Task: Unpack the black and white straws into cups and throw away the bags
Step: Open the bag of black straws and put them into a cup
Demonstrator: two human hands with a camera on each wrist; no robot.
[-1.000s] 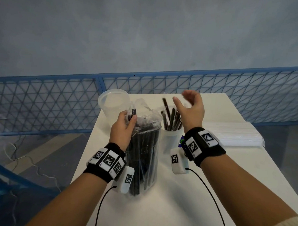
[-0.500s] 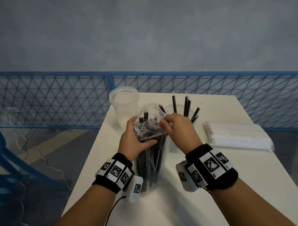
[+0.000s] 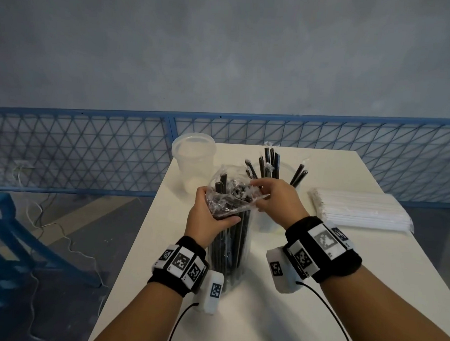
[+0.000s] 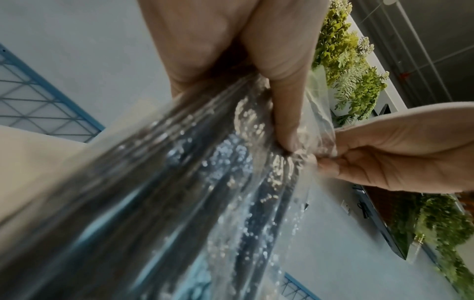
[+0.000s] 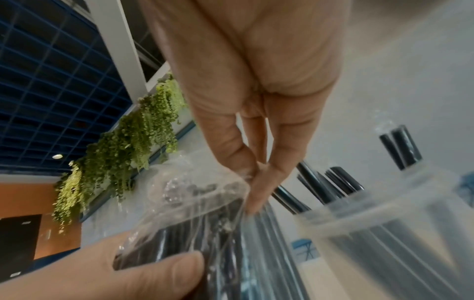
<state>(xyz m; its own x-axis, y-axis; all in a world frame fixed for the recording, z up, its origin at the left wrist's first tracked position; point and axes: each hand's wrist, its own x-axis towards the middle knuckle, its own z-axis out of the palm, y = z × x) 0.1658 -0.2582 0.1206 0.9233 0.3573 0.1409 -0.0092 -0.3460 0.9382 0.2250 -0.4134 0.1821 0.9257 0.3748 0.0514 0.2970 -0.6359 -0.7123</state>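
While earlier apart, both hands (image 3: 209, 218) (image 3: 279, 198) now on bag (image 3: 231, 237).

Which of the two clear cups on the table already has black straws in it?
The cup behind the right hand: black straws stick up out of it. The other clear cup, at the table's far left corner, holds no straws.

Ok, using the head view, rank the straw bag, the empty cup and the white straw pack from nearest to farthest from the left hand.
1. Straw bag: gripped by the left hand.
2. Empty cup: beyond the hand, at the table's far left.
3. White straw pack: far right side.
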